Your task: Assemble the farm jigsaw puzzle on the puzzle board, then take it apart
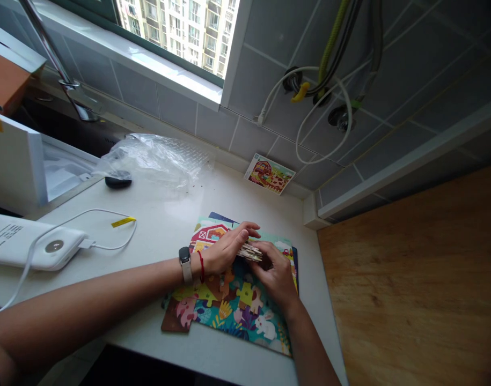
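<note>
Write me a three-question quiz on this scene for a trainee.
1. What do the left hand and right hand hold between them?
2. True or false: the watch and the red cord are on the same wrist.
3. What does the card by the tiled wall show?

Key:
1. A stack of puzzle pieces
2. True
3. A farm scene with a red barn
</note>
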`<state>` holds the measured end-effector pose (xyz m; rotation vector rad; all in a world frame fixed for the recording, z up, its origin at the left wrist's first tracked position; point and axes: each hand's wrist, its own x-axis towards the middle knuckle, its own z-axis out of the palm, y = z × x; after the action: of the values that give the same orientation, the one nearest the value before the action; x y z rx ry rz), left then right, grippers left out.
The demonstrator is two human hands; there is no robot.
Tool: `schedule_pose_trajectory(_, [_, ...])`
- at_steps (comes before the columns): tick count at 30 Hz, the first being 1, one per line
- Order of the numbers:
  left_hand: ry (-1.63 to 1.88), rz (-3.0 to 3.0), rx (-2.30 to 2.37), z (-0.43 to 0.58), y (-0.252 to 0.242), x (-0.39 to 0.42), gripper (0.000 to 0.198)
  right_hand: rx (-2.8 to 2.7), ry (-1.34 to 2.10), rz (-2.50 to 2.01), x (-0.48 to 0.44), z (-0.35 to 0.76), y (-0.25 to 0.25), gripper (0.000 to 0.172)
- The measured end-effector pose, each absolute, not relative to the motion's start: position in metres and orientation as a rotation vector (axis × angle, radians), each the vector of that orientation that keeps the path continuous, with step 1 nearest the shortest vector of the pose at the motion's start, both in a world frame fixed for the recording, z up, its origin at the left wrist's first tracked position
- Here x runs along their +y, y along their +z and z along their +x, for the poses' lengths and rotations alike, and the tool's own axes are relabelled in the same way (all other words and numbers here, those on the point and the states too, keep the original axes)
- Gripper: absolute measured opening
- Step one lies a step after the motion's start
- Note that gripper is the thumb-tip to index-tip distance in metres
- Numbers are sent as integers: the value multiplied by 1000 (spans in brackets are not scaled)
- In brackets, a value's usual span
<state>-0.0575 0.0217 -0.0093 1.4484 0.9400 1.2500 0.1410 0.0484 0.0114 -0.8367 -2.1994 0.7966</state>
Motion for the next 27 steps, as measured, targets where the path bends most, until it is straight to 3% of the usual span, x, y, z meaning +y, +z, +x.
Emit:
schedule_pose_trajectory(4, [1328, 1215, 886, -55, -15, 27, 66, -2045, 539, -1080, 74, 174, 8, 23])
schedule_pose_trajectory(9, [1349, 969, 809, -55, -20, 35, 73, -1815, -67, -1528, 126, 235, 4, 32])
schedule_pose_trajectory(13, [1356, 993, 790, -56, -21, 36, 74, -1889, -97, -1644, 145, 256, -1, 32])
schedule_pose_trajectory(20, [1309, 1021, 786, -57, -20, 38, 77, -2051, -18, -1683, 152, 260, -16, 48])
schedule_pose_trajectory(27, [1296, 1015, 805, -58, -12, 37, 75, -2100, 28, -1635, 152, 270, -16, 42])
